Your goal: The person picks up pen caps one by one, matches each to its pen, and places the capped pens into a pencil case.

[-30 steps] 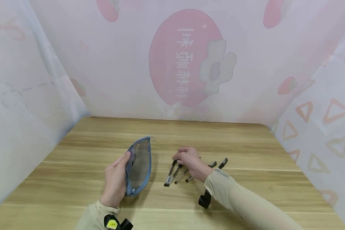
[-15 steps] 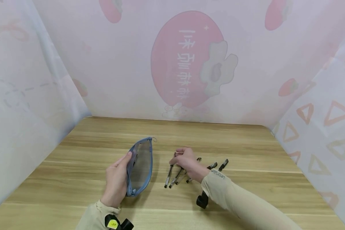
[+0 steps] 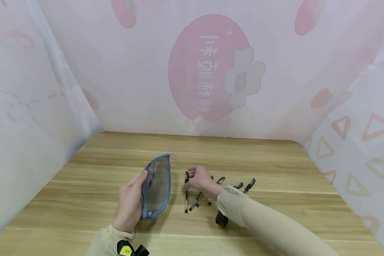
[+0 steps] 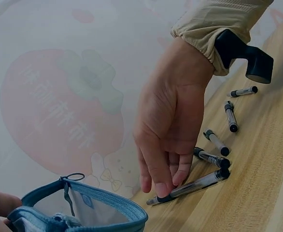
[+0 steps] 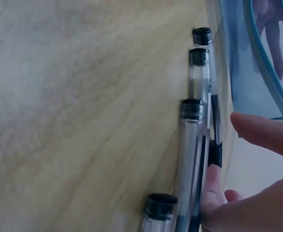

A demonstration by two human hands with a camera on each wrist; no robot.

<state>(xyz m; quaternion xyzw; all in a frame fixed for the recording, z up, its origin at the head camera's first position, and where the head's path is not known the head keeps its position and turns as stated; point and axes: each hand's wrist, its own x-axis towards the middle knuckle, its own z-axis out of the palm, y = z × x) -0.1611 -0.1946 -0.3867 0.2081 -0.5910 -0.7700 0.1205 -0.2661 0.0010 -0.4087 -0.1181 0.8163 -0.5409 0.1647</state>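
In the head view my left hand point(image 3: 129, 201) grips a blue, see-through zip pencil pouch point(image 3: 164, 199) by its left side, thumb on the near wall. Its mouth gapes to the right, and a dark shape shows through the wall. My right hand point(image 3: 201, 181) reaches over the leftmost black-capped gel pen point(image 3: 186, 204), which lies on the table with its cap end between thumb and fingers. The right wrist view shows the thumb point(image 5: 264, 133) apart from the pens while a fingertip touches the far pen's cap point(image 5: 216, 153). More gel pens point(image 3: 195, 202) lie partly beneath the right hand.
Further right on the wooden table point(image 3: 121, 149), a gel pen point(image 3: 249, 185) lies at a slant near another one point(image 3: 238, 185). Behind the table hangs a pale curtain point(image 3: 140, 89) with strawberry prints, and similar cloth closes both sides.
The right hand has shifted left, and the leftmost pen has swung from slanted to nearly straight, away from the pen beside it. The left hand and pouch hold almost the same place.
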